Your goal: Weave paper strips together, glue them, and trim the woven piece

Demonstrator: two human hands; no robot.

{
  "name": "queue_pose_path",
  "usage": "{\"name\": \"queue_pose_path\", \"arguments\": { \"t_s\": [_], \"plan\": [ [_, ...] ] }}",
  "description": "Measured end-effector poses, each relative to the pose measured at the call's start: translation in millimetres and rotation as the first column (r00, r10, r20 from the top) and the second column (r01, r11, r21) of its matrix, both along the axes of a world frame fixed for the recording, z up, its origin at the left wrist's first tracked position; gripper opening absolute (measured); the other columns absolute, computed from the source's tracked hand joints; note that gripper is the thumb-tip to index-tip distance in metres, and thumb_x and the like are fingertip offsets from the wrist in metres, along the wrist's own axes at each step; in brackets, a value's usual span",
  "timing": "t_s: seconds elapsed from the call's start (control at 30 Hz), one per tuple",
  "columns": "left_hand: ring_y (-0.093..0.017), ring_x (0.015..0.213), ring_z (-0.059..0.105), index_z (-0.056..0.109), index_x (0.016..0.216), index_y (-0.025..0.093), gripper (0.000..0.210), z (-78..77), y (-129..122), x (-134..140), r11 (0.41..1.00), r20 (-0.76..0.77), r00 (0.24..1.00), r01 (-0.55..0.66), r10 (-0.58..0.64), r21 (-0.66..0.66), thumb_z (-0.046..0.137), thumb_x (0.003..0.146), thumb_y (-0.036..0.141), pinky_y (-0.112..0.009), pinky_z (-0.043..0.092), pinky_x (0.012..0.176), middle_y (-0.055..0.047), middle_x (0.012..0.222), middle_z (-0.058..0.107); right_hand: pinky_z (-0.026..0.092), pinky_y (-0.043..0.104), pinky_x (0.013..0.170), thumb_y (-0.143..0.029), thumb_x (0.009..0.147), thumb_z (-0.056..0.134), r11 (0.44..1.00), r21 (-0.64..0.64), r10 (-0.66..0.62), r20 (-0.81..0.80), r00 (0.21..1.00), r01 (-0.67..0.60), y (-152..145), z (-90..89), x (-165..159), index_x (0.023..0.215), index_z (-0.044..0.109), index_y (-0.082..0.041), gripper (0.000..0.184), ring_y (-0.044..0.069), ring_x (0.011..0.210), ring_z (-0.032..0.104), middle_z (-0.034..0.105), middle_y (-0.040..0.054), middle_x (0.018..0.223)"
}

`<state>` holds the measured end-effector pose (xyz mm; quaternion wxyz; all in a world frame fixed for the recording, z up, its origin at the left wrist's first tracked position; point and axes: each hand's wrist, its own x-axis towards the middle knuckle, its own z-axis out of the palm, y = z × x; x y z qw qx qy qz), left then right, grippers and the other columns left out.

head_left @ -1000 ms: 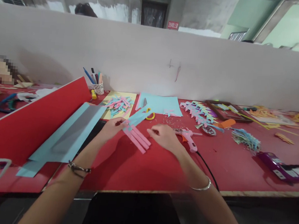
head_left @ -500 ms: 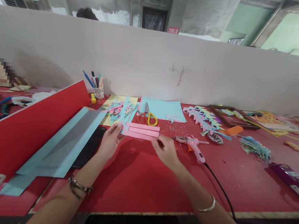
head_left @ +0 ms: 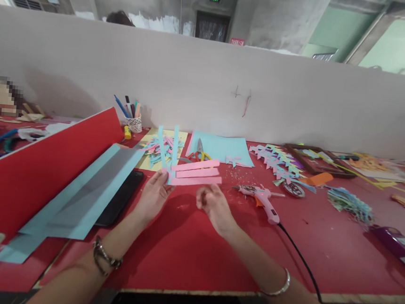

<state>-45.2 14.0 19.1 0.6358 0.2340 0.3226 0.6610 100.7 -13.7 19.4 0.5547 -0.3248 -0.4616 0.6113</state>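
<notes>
My left hand (head_left: 156, 190) pinches the crossing of several paper strips at its fingertips. Pink paper strips (head_left: 197, 173) fan out to the right from that crossing, while two light blue paper strips (head_left: 175, 145) stick up away from me. My right hand (head_left: 217, 209) hovers just below the free ends of the pink strips, a little blurred, with curled fingers and no strip visible in them. Behind the pink strips lie scissors (head_left: 202, 156) with yellow and red handles, partly covered. Blue and pink paper scraps (head_left: 156, 149) are heaped on a yellow sheet behind my left hand.
A pink glue gun (head_left: 264, 200) with a black cord lies to the right. Blue sheets (head_left: 220, 146) are at the back. On the left are a red board (head_left: 44, 176), long blue paper (head_left: 78, 198) and a dark flat object (head_left: 122, 199). A pen cup (head_left: 134, 123) stands by the partition.
My right hand has left the pink strips' ends and moved down and slightly left. The pink strips have spread apart, and the blue strips now stand separated.
</notes>
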Motion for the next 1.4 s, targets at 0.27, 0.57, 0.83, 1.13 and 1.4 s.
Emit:
{"name": "queue_pose_path", "arguments": {
  "t_s": [0.27,0.57,0.83,1.13,1.4],
  "plan": [
    [-0.013,0.058,0.058,0.066,0.070,0.016,0.031,-8.3,-14,13,0.945,-0.269,0.918,0.320,-0.293,0.061,0.080,0.045,0.028,-0.024,0.048,0.060,-0.001,0.064,0.066,0.034,0.024,0.048,-0.061,0.063,0.050,0.997,-0.023,-0.061,0.356,0.933,0.074,-4,-3.3,-4,0.052,0.044,-0.018,0.045,0.007,0.045,0.039,0.043,-0.0037,0.048],
    [-0.007,0.046,0.045,0.065,0.057,0.015,0.027,-9.2,-22,23,0.966,-0.283,0.925,0.259,-0.254,-0.020,0.079,0.043,0.032,-0.021,0.041,0.050,0.003,0.049,0.056,0.025,0.021,0.042,-0.052,0.068,0.046,0.970,0.138,-0.240,0.434,0.868,0.199,-7,-2.0,-4,0.052,0.041,-0.018,0.038,0.006,0.043,0.029,0.034,-0.0054,0.045],
    [-0.014,0.056,0.055,0.066,0.060,0.015,0.030,-7.7,-22,24,0.976,-0.243,0.946,0.218,-0.212,-0.005,0.079,0.041,0.034,-0.027,0.046,0.059,0.000,0.054,0.062,0.028,0.022,0.043,-0.056,0.072,0.038,0.980,0.164,-0.177,0.490,0.854,0.109,-6,-5.3,-2,0.046,0.039,-0.019,0.046,0.006,0.041,0.033,0.035,-0.0038,0.042],
    [-0.005,0.042,0.045,0.061,0.053,0.014,0.027,-3.9,-24,26,0.987,-0.182,0.971,0.145,-0.156,-0.072,0.080,0.038,0.026,-0.018,0.039,0.042,0.004,0.047,0.056,0.029,0.022,0.043,-0.058,0.074,0.037,0.972,0.192,-0.204,0.429,0.880,0.132,-6,-3.3,0,0.056,0.043,-0.019,0.044,0.007,0.042,0.035,0.038,-0.0042,0.045],
    [-0.001,0.040,0.038,0.048,0.052,0.015,0.025,11.0,-5,3,0.997,-0.081,0.994,-0.072,0.069,-0.029,0.073,0.053,0.016,-0.013,0.034,0.039,0.009,0.046,0.045,0.027,0.020,0.045,-0.046,0.078,0.037,0.978,0.202,-0.152,0.527,0.836,0.051,-9,-2.2,-2,0.057,0.048,-0.018,0.037,0.006,0.044,0.034,0.037,-0.0050,0.047]
  ]
}}
